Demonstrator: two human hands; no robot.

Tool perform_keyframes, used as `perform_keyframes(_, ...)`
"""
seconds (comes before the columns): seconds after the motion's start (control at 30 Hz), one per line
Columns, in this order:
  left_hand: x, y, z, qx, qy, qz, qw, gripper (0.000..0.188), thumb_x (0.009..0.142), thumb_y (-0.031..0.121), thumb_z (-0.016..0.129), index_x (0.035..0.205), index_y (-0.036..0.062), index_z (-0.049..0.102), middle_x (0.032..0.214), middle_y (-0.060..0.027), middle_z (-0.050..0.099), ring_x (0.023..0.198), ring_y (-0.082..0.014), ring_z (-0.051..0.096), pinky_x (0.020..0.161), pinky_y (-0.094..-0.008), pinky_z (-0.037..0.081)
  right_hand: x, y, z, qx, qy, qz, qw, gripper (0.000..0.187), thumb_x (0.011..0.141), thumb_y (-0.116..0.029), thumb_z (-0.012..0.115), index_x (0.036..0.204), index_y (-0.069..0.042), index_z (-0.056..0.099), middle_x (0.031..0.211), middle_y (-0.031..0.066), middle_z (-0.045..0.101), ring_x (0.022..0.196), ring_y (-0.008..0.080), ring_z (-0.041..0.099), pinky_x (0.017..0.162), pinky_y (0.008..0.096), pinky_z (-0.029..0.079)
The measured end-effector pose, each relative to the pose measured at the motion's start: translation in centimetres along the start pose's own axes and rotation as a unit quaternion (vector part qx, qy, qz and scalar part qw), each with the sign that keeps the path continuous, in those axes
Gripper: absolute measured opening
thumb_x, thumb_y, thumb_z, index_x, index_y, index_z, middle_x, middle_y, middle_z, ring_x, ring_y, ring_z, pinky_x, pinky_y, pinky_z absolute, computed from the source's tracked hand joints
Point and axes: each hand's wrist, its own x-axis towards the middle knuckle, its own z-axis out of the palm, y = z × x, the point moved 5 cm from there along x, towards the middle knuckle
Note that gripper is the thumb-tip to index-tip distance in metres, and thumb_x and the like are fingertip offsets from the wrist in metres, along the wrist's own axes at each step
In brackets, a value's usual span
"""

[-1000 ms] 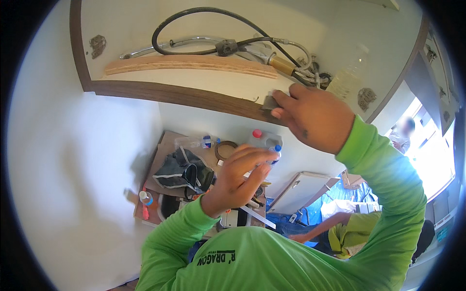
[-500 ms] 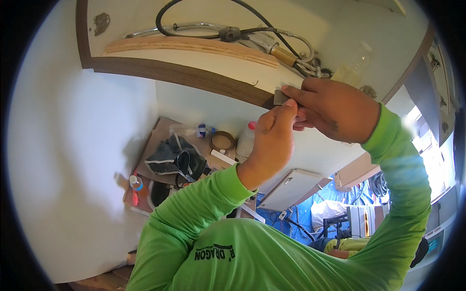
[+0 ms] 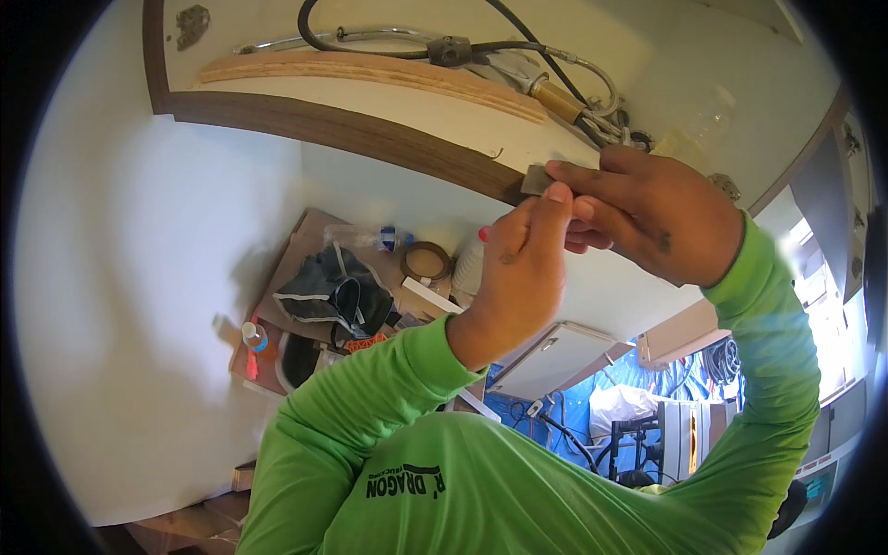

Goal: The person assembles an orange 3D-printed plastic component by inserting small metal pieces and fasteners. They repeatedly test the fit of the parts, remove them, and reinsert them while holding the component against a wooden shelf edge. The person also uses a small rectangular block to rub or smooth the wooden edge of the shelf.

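Both hands pinching small grey piece at dark wooden edge, piece mostly hidden by fingertips

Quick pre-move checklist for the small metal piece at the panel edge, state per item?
1. Small grey metal piece pinched by right hand: ok.
2. Left hand on the piece: ok, fingertips touch it.
3. Piece seated against the dark wood edge: cannot tell, the contact is hidden.
4. Hoses and cables apart from both hands: ok, they lie above on the panel.
5. Fastener or tool in either hand: cannot tell, palms hidden.
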Motion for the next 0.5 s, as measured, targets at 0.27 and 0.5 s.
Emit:
perform_keyframes(0.27,0.9,0.1,-0.6,-0.007,0.011,-0.011,1.0,0.037,0.109,0.031,0.048,0.101,-0.0022,0.064,0.076,-0.0048,0.06,0.079,-0.0206,0.067,0.081,-0.0386,0.057,0.8,1.3,0.9,-0.009,0.012,0.006,1.0,0.04,0.101,-0.02,0.06,0.138,-0.005,0.063,0.087,0.0164,0.057,0.074,0.0337,0.061,0.069,0.0431,0.05)
perform_keyframes(0.5,2.1,0.3,-1.7,-0.003,0.005,-0.006,1.0,0.045,0.111,0.033,0.047,0.103,-0.0073,0.066,0.091,-0.0153,0.074,0.084,-0.0232,0.075,0.081,-0.0331,0.059,2.2,2.0,1.3,-0.013,0.037,-0.012,0.999,0.037,0.1,-0.024,0.059,0.132,-0.007,0.066,0.083,0.0168,0.058,0.074,0.0352,0.062,0.068,0.0458,0.05)
